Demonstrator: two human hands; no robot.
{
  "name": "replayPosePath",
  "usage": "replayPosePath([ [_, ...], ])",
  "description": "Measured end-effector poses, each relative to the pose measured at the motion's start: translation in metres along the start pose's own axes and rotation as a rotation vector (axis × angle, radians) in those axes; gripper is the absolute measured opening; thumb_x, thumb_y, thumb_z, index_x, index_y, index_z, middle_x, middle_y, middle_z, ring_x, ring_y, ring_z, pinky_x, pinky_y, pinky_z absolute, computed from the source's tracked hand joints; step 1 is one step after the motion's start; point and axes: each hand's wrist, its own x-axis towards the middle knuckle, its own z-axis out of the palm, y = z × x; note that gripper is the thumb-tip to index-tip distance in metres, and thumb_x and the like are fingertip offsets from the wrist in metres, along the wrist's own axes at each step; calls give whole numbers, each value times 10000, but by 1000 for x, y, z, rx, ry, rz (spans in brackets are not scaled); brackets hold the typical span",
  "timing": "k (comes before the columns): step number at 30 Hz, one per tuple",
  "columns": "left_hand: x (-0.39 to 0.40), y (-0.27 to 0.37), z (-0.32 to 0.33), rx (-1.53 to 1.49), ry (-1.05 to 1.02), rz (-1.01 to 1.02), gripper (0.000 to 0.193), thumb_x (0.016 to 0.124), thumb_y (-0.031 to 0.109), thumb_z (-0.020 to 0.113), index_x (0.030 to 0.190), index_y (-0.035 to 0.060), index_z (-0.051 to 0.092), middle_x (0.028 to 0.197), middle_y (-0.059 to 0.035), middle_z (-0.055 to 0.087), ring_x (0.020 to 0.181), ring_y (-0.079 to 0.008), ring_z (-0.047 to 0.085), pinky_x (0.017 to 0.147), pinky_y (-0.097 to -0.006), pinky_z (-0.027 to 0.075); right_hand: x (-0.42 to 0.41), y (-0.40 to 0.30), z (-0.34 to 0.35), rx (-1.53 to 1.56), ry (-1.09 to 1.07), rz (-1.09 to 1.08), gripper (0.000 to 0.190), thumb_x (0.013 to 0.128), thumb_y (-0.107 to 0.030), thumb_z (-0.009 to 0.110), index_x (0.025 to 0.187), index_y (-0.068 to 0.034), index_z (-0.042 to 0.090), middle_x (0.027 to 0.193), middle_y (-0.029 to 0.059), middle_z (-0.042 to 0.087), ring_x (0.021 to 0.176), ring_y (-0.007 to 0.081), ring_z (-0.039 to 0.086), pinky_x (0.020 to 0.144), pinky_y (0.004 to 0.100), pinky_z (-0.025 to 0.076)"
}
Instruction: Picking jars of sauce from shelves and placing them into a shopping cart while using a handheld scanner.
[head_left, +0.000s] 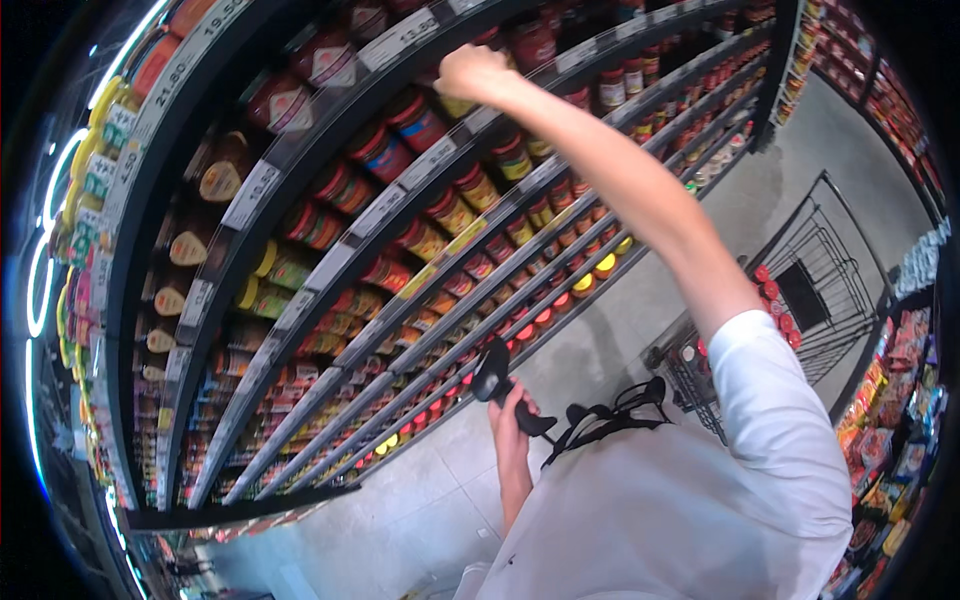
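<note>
My right hand reaches up to a shelf of jars, its fingers curled in among them. Just below it sits a jar with a yellowish label; whether the fingers grip a jar is hidden by the back of the hand. Lower down, in front of my body, my left hand holds a black handheld device by its handle; it looks like a scanner. Price tags run along the shelf edges under the jars.
A wire shopping cart stands to my right on the grey floor, with red-lidded jars in it. Black straps or cables lie at my chest. Packaged goods fill a display at far right. Brown bottles stand further left.
</note>
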Motion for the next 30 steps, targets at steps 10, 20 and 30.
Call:
replayPosePath([
  [10, -5, -8, 11, -14, 6, -3, 273, 824, 140, 621, 1061, 80, 500, 708, -53, 520, 563, -159, 514, 521, -310, 424, -4, 8, 16, 89, 128, -150, 377, 784, -348, 667, 986, -30, 653, 1017, 217, 621, 995, 386, 593, 828, 464, 497],
  [20, -5, -18, 27, 63, 9, -53, 280, 817, 145, 631, 1056, 82, 500, 711, -60, 515, 562, -167, 510, 521, -312, 415, -14, 1, 30, 147, 302, -103, 281, 758, -320, 663, 891, -73, 676, 887, 173, 645, 803, 317, 657, 674, 425, 520],
  [30, -12, -23, 31, 75, 77, -37, 296, 817, 143, 630, 1061, 48, 491, 706, -60, 514, 551, -164, 510, 520, -311, 427, -195, 106, 95, 592, 252, -329, 466, 857, -203, 557, 1290, -95, 423, 1062, 155, 546, 818, 342, 601, 671, 401, 514],
])
